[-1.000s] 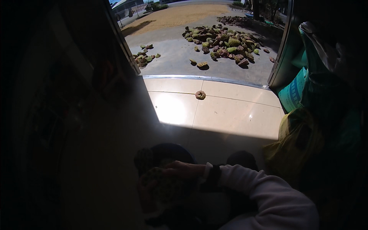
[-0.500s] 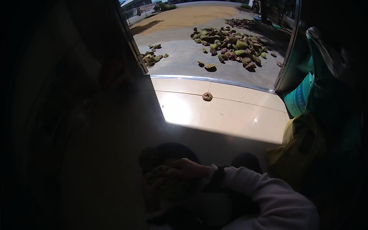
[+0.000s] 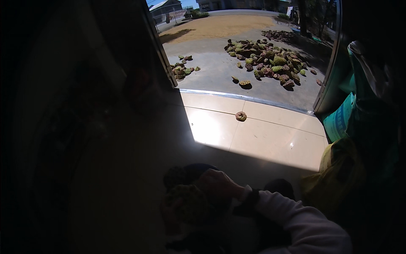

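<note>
In deep shade at the lower middle, my left hand (image 3: 170, 216) is closed round the side of a large green lotus seed pod (image 3: 188, 204), its pitted face turned up. My right hand (image 3: 219, 185), at the end of a pale sleeve with a dark band at the wrist, has its fingers curled in beside the pod's upper right edge. Whatever those fingers pinch is too dark to see. Just behind the held pod lies a second lotus pod (image 3: 174, 177), at the edge of a dark rounded container (image 3: 202, 166) whose contents are hidden.
A single pod (image 3: 240, 116) lies on the sunlit tiles inside the doorway. Outside are a big heap of lotus pods (image 3: 275, 59), a smaller group (image 3: 182, 70) and spread tan grain (image 3: 220, 26). A green sack (image 3: 340, 118) and a yellow sack (image 3: 334, 165) stand at the right.
My right hand has drawn back from over the pod to its right side, baring more of the pitted face. The whole view has shifted, so the doorway sits lower and further right.
</note>
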### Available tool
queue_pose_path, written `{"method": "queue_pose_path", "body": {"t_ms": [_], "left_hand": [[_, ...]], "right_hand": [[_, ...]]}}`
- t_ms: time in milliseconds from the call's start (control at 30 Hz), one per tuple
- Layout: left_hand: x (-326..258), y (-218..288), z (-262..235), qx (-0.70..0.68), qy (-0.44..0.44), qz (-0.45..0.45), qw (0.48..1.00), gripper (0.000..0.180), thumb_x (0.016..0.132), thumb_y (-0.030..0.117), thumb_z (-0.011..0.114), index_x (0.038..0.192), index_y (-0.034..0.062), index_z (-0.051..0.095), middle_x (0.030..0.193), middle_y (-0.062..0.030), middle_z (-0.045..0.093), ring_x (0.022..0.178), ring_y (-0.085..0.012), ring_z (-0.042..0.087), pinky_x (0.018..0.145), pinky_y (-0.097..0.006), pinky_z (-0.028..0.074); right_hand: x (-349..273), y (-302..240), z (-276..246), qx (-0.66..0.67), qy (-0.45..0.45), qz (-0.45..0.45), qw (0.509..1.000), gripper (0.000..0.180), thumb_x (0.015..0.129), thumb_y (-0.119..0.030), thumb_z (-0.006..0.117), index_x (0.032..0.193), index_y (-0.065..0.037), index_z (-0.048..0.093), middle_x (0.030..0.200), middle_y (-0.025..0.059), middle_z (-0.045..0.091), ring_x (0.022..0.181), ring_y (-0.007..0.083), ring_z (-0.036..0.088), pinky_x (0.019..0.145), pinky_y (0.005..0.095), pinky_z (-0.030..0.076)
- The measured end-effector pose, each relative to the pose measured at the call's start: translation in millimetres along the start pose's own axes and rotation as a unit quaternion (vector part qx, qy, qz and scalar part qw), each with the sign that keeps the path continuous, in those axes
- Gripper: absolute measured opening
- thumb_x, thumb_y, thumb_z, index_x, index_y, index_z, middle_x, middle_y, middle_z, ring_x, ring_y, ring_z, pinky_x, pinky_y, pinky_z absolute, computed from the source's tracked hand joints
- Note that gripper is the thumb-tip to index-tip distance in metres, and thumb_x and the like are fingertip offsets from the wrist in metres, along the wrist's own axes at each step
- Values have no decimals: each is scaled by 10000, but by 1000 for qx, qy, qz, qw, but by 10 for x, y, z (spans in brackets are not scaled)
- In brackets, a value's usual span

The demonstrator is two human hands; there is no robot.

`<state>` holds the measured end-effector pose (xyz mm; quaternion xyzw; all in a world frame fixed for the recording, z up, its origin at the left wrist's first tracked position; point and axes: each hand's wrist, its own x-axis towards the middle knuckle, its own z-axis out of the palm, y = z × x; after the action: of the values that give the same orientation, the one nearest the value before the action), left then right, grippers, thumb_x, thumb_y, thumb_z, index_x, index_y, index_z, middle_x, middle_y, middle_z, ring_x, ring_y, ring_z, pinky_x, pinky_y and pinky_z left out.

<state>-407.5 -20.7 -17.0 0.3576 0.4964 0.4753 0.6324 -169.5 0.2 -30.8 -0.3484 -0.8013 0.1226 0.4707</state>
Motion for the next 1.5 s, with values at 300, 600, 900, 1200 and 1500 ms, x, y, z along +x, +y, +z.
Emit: {"method": "queue_pose_path", "body": {"t_ms": [300,600,900,1200,1500], "left_hand": [[-85,-116,320,142,25,116,983,374,804,47,738,1141,31,577,1072,-107,614,971,-216,617,811,-339,543],[-203,-120,191,289,-66,237,925,232,941,114,575,1158,35,597,1218,-129,553,1012,-240,617,858,-335,550],[-143,-49,211,94,-57,-9,994,373,852,195,733,1164,39,602,1170,-114,587,1082,-230,581,909,-338,509],[-94,-133,241,105,-8,13,994,333,864,180,726,1135,27,609,1078,-92,621,989,-189,615,842,-309,529],[-14,-411,68,176,10,163,971,321,881,133,687,1167,26,588,1167,-115,580,1043,-218,599,881,-323,524]], "right_hand": [[-133,-141,381,143,-106,260,949,393,961,-400,555,1121,-50,636,984,170,680,879,339,670,717,407,533],[-95,-291,244,126,-119,300,938,461,920,-477,591,1033,-34,652,871,191,686,824,375,672,690,449,528],[-22,-335,128,128,-191,345,910,438,967,-447,517,1113,-53,642,891,182,685,884,366,665,746,443,521],[-63,-251,228,113,-231,365,895,413,962,-436,484,1198,-122,614,1075,151,661,946,352,651,793,458,519],[41,-392,46,70,-181,282,940,448,941,-466,535,1193,-101,601,1085,153,661,964,351,651,791,451,525]]}}
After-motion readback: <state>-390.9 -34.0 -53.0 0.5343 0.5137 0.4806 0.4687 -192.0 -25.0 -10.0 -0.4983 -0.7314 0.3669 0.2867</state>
